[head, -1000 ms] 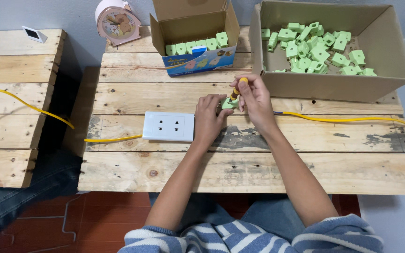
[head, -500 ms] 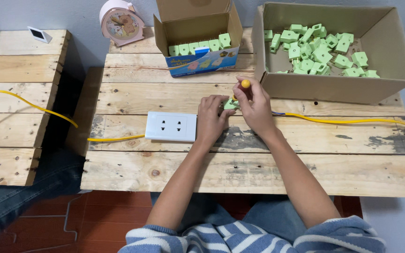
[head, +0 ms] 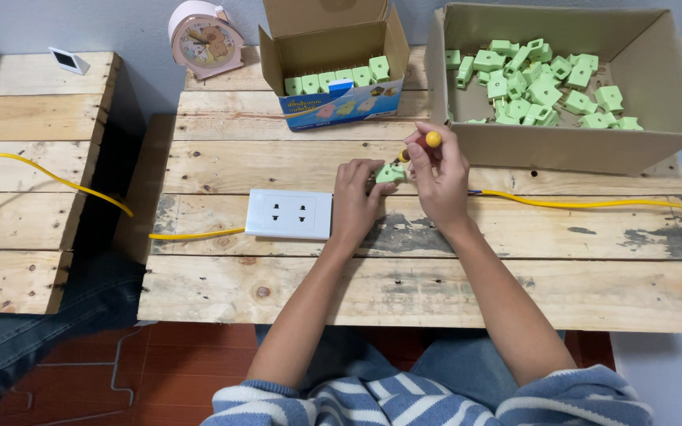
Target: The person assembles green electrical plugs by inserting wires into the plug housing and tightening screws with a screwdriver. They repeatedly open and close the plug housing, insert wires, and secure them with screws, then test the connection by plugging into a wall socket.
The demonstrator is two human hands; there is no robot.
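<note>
My left hand [head: 357,199] pins a small green plastic plug part [head: 391,173] against the wooden pallet table [head: 436,268]. My right hand [head: 441,175] grips a yellow-handled screwdriver [head: 429,141], held upright with its tip down on the green part. Just left of my left hand lies a white double wall socket [head: 289,214] with a yellow cable [head: 191,234] leaving its left side. Another yellow cable [head: 593,204] runs right from under my right hand.
A large cardboard box [head: 657,95] of several loose green parts stands at the back right. A smaller open box [head: 333,55] holds a row of green parts. A pink alarm clock [head: 204,38] is behind it. A second pallet [head: 25,181] lies left.
The view has shifted slightly. My right hand has raised the screwdriver more upright over the green part; my left hand stays on the part.
</note>
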